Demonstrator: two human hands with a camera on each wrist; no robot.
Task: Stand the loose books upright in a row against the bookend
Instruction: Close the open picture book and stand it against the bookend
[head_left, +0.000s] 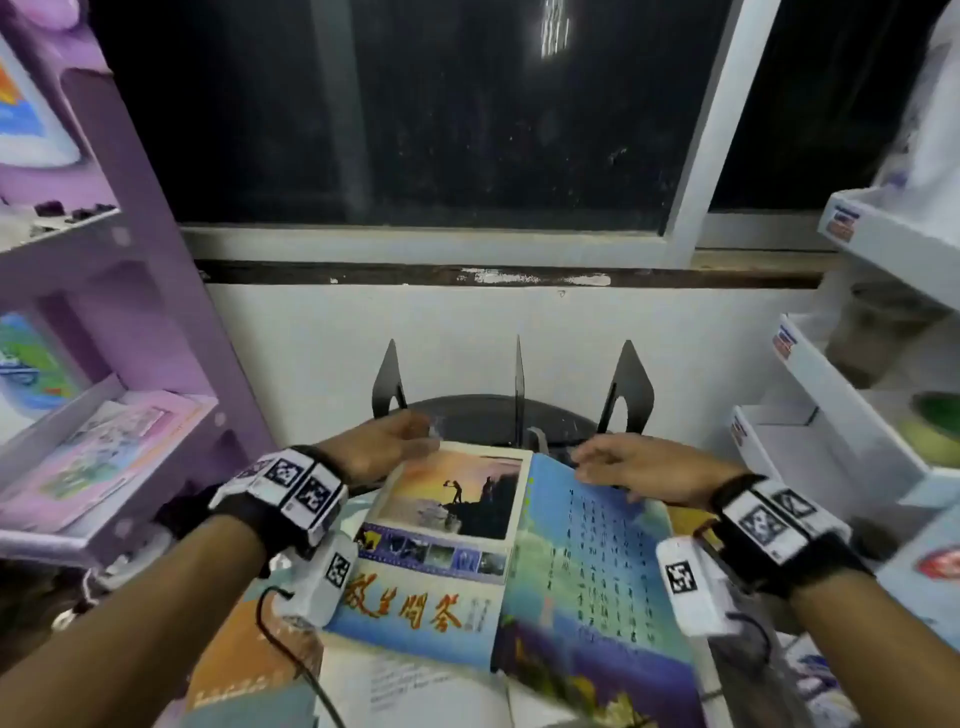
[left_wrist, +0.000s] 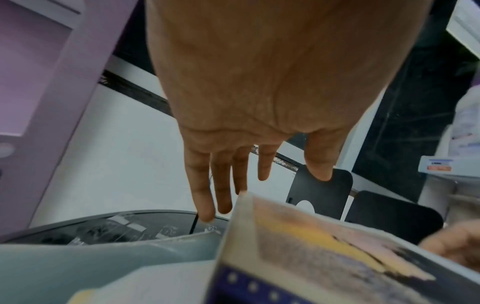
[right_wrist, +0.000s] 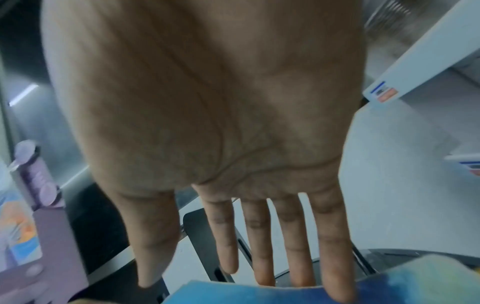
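Observation:
A book with a sunset photo cover (head_left: 441, 525) lies beside a blue book (head_left: 587, 561), both on a pile of other books. Behind them three black bookends (head_left: 626, 389) stand on a dark round table (head_left: 467, 410). My left hand (head_left: 405, 441) hovers at the sunset book's far left corner (left_wrist: 311, 246), with its fingers (left_wrist: 221, 185) straight and holding nothing. My right hand (head_left: 613, 460) is spread flat over the blue book's far edge (right_wrist: 285, 294); its fingertips (right_wrist: 259, 257) reach that edge. A bookend (right_wrist: 202, 236) shows just beyond them.
A purple shelf unit (head_left: 130, 312) holding picture books stands close on the left. White shelves (head_left: 857, 415) stand on the right. A white wall and dark window are behind the table. An orange book (head_left: 249, 649) and a white printed page (head_left: 415, 686) lie under the two books.

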